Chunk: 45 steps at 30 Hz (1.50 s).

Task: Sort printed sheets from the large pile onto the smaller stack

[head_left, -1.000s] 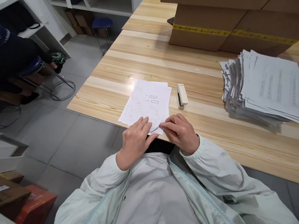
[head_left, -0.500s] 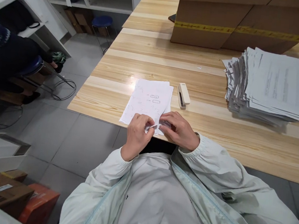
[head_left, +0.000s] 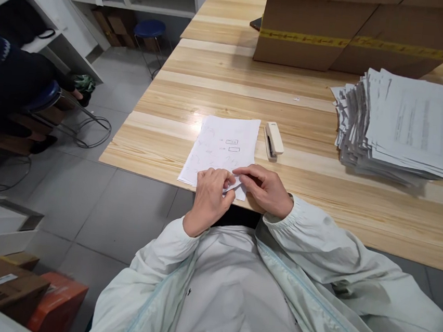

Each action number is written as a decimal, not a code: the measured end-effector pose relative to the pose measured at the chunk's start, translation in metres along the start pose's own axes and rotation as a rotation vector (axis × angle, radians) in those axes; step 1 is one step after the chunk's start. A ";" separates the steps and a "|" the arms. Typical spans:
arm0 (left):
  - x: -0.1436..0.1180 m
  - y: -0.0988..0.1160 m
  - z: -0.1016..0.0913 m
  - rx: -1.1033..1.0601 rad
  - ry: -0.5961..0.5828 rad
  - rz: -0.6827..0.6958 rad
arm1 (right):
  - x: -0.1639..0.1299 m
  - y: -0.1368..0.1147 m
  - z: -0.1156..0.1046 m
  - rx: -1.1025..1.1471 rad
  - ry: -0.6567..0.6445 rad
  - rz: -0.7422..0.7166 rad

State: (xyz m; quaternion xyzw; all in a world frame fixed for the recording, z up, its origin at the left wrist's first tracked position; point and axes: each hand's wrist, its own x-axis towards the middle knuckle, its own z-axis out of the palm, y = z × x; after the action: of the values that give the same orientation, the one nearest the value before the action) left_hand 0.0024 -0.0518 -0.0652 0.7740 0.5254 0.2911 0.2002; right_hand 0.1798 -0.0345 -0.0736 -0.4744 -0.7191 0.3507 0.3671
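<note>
Near corner of the small sheaf of papers (head_left: 223, 148) at the table (head_left: 359, 200) edge pinched between left hand (head_left: 210, 199) and right hand (head_left: 266, 188) fingers; best squared flush, gripped firmly.

Near corner of sheets (head_left: 222, 153) covered by left hand (head_left: 210, 199) and right hand (head_left: 266, 191); whether fingers pinch or only press it, can't tell. Print on sheets too small to read. Paper stack (head_left: 405, 126) cut off at right edge, text blurred. Cardboard boxes (head_left: 336, 36) cropped by top edge. Seated person (head_left: 6, 77) cut off at left edge, mostly out of view.
</note>
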 end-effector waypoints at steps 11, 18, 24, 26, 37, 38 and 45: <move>-0.002 0.000 -0.001 -0.074 0.039 0.007 | 0.001 0.000 0.002 0.068 0.038 0.046; -0.007 -0.005 0.000 -0.316 0.220 -0.206 | -0.003 0.000 0.001 0.261 0.081 0.126; -0.009 -0.008 0.008 -0.298 0.363 -0.158 | -0.031 -0.011 -0.009 -0.087 0.040 -0.114; -0.010 -0.010 0.008 -0.267 0.357 -0.096 | -0.037 -0.015 -0.009 -0.265 -0.026 -0.195; -0.009 -0.013 0.007 -0.168 0.292 -0.013 | -0.032 -0.024 0.005 -0.653 -0.108 -0.228; -0.009 -0.013 0.007 -0.168 0.293 -0.012 | -0.032 -0.024 0.005 -0.659 -0.108 -0.229; -0.009 -0.013 0.007 -0.179 0.303 0.002 | -0.030 -0.028 0.008 -0.665 -0.127 -0.227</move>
State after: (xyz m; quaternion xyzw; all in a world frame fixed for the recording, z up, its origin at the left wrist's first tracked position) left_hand -0.0047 -0.0553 -0.0804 0.7008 0.5209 0.4501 0.1867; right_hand 0.1696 -0.0725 -0.0595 -0.4621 -0.8636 0.0830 0.1837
